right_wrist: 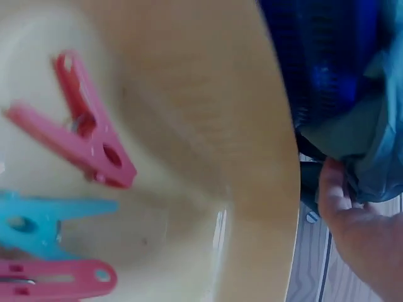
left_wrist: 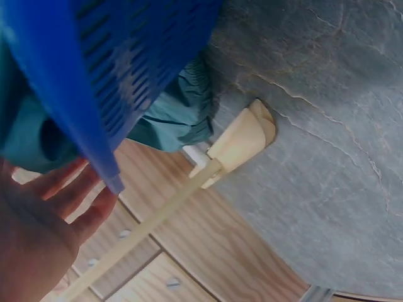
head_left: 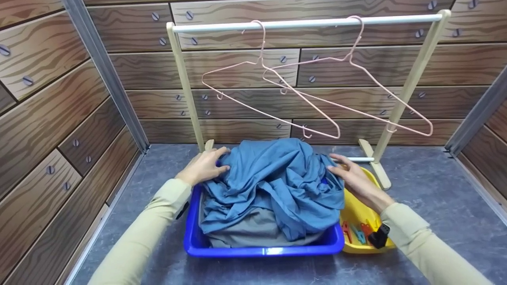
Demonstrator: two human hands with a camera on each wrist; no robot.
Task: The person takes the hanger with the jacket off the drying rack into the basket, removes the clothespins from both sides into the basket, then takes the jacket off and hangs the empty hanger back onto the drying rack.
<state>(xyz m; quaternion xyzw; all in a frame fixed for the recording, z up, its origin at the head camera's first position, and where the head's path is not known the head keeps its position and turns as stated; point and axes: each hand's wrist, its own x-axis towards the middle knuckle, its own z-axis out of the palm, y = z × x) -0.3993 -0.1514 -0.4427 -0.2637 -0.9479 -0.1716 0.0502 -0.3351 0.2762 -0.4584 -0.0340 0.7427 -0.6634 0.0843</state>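
A crumpled blue cloth garment [head_left: 273, 174] lies heaped over a grey cloth [head_left: 257, 227] in a blue basket [head_left: 225, 251]. At the basket's far left corner, my left hand [head_left: 204, 165] touches the rim beside the blue garment, thumb and fingers spread apart. The left wrist view shows its fingers [left_wrist: 94, 211] fairly straight by the slotted basket wall [left_wrist: 126, 69]. On the right side, my right hand [head_left: 358, 180] pinches the garment's edge. In the right wrist view its thumb side lies against the fabric [right_wrist: 371, 151], with the other fingers partly hidden behind.
A yellow basin [head_left: 358, 206] with red and teal clothespins [head_left: 359, 234] stands against the basket's right side. Behind, a wooden rack with a white rail [head_left: 309, 23] carries two pink hangers [head_left: 273, 73] [head_left: 368, 73]. Wood-patterned walls [head_left: 130, 67] enclose the grey tabletop [head_left: 431, 190].
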